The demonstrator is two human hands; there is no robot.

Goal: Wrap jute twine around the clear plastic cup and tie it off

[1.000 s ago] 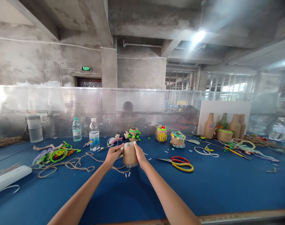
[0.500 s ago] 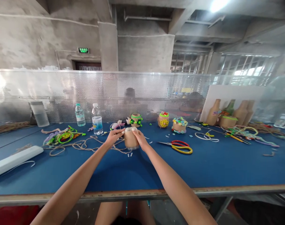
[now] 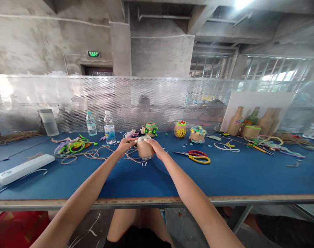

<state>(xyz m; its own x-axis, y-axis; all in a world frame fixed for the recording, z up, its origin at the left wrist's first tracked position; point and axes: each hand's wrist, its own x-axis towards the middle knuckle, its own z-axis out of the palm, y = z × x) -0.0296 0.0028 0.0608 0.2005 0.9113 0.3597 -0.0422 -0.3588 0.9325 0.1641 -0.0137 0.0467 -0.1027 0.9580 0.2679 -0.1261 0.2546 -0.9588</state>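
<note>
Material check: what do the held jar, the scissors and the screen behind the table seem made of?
Jar: glass or clear plastic, judging by its see-through bottom edge; matte brown covering, perhaps twine or paper.
Scissors: grey, metal-looking blades; smooth red and yellow handles, probably plastic-coated.
Screen: likely perforated metal, with silvery sheen and regular holes.

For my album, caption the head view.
Left hand and right hand hold a brown jar near scissors on a blue table.

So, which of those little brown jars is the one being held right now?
The plain brown cylindrical jar with a whitish top and clear base, between the person's left hand and right hand; no hand touches the others.
</note>
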